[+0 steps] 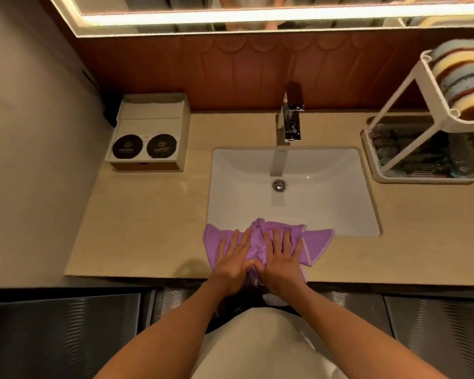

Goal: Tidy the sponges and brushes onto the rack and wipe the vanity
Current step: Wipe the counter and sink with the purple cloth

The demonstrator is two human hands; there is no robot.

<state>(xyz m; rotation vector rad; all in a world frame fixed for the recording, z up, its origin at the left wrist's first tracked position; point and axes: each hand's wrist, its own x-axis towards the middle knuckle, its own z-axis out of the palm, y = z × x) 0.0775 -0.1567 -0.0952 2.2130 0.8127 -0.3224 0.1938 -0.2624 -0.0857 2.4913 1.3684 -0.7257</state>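
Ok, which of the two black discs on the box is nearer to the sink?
The right disc: it sits by the right edge of the box, on the sink side; the left disc lies farther away.

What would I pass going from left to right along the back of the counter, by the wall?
Box with two dark round lids → shiny faucet → white rack. The sink and the purple cloth lie nearer, overlapping the faucet's spot, so I left them out.
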